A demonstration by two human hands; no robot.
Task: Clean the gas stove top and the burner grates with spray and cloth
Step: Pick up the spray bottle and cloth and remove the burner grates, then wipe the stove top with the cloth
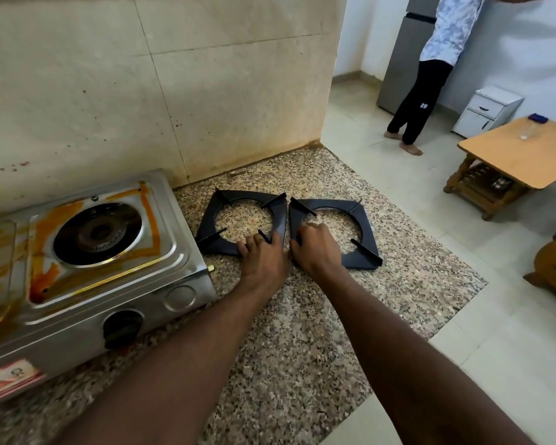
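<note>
- The left grip [264, 255] is closed – fingers curled over the near right corner of the left grate [244, 195], one prong poking up between them.
- The right grip [316, 248] is closed too, its fingers hooked round the near left corner of the right grate [363, 226].
- Both black grates lie flat on the speckled granite table [286, 348], just beside each other, their inner edges running between the two grips.
- Left of the left grip, near the left grate, stands the steel gas stove [174, 252], its top smeared with orange stains around the bare burner [97, 232].
- A black knob [122, 327] sits on the stove front, nearer me than the grips.
- Further left on that front is a pink and white sticker [7, 380] – its print is too blurred to read.
- Beyond both grips rises the tiled wall [206, 91], spotted with reddish splashes, close behind the grates.
- Nothing lies between the grips and the grates; only the stove's corner crowds the left side.
- Far beyond the right grip, across the floor [398, 187], another person [430, 75] stands barefoot by a grey fridge [405, 59]; the dark trousers carry a number that looks like "29".
- Right of that are a small white cabinet [488, 110] and a low wooden side table [520, 152] with a glass [527, 131] on top.
</note>
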